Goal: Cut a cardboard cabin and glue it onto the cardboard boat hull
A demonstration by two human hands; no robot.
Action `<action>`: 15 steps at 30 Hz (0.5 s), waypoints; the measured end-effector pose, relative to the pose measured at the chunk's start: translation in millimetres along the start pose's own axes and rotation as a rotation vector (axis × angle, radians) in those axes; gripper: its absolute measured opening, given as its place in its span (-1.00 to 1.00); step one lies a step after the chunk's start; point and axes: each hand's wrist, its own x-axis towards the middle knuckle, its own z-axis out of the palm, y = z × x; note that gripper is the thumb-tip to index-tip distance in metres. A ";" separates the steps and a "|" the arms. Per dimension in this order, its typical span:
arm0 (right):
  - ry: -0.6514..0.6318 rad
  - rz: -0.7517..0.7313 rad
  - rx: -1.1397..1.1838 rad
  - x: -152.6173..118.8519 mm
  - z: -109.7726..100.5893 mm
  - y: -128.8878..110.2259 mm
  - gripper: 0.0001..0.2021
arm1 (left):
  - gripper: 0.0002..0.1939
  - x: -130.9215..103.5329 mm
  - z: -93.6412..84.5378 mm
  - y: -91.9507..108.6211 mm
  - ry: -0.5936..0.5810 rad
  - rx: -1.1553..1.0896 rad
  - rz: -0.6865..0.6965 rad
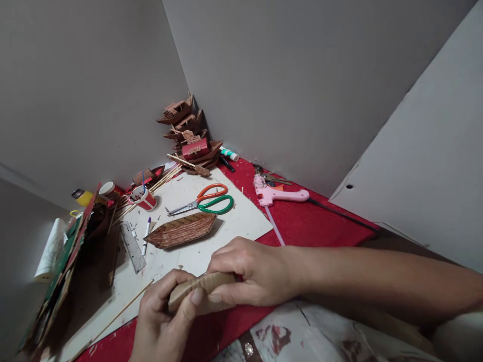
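My left hand (166, 311) and my right hand (245, 271) grip a bent piece of brown cardboard (199, 286) from its two ends, low over the near edge of the board. Both thumbs press on its near face, and its far side is hidden by my fingers. Just beyond my hands lies a reddish-brown model boat hull (184, 231) with ridged sides. Behind the hull rest scissors (196, 205) with one orange and one green handle. A thin wooden stick (123, 309) lies left of my left hand.
A pink glue gun (279, 193) with its cord lies on the red cloth (320, 221). Several finished model boats (188, 130) are stacked in the corner. A paper cup (143, 198), a ruler (132, 246), a marker (146, 235) and leaning cardboard sheets (66, 271) occupy the left.
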 end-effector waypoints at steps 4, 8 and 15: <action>0.001 -0.105 -0.017 0.6 3.8 -0.9 -0.76 | -0.73 -3.8 3.9 0.7 0.015 -0.095 -0.081; 0.054 -0.151 0.043 1.8 6.2 -0.3 -0.75 | -0.70 -6.2 11.5 3.9 0.106 -0.242 -0.171; 0.020 -0.103 0.046 0.9 2.0 0.4 -0.74 | -0.68 -3.8 3.3 -2.6 -0.001 -0.135 -0.076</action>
